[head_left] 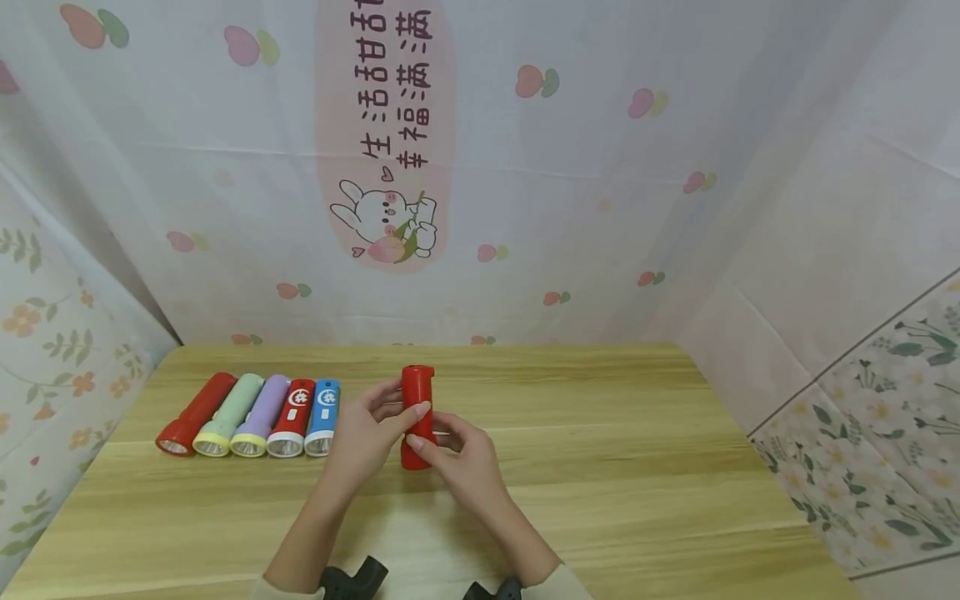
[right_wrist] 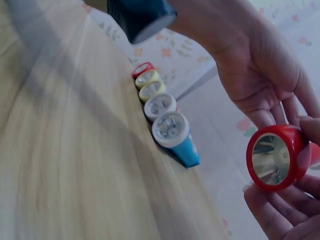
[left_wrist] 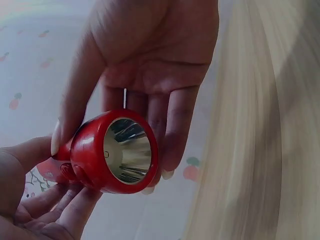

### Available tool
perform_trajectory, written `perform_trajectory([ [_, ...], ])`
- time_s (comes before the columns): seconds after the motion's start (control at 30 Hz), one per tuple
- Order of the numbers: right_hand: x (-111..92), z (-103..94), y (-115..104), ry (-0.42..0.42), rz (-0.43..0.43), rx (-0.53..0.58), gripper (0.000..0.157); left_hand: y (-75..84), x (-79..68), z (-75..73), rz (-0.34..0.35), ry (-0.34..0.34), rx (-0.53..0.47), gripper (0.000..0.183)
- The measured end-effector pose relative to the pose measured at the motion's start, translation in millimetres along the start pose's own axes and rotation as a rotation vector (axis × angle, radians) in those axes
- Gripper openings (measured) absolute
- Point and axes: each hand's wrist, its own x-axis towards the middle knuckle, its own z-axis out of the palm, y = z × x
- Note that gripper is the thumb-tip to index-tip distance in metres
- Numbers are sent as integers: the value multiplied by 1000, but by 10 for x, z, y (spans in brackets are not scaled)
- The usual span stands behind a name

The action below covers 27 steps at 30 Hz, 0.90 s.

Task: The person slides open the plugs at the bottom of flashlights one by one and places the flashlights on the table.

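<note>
Both hands hold one red flashlight [head_left: 417,387] above the middle of the table. My left hand [head_left: 363,429] grips its side, thumb across the upper part of the barrel. From the other side my right hand [head_left: 472,462] grips it lower down, its thumb on the barrel near the lens end. In the left wrist view the red head [left_wrist: 90,155] and its shiny reflector face the camera. The same lens end [right_wrist: 272,159] shows in the right wrist view, with fingers of both hands around the flashlight. Part of the barrel is hidden by the fingers.
Left of the hands, several flashlights lie side by side, lenses toward me: red [head_left: 198,412], green [head_left: 232,408], purple [head_left: 264,408], red and white [head_left: 292,412], and blue [head_left: 323,412]. A patterned curtain [head_left: 600,208] hangs behind the wooden table [head_left: 600,467].
</note>
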Motion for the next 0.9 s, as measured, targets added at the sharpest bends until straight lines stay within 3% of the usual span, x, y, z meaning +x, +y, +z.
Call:
perform_trajectory([
  [0.23, -10, -89, -82, -15, -26, -67, 41, 101, -65, 31, 48, -20, 7, 59],
  [0.57, -24, -126, -122, -40, -54, -15, 39, 199, -126, 54, 42, -22, 32, 59],
  [0.9, -56, -137, -140, -18, -51, -58, 41, 278, -122, 22, 35, -36, 28, 54],
])
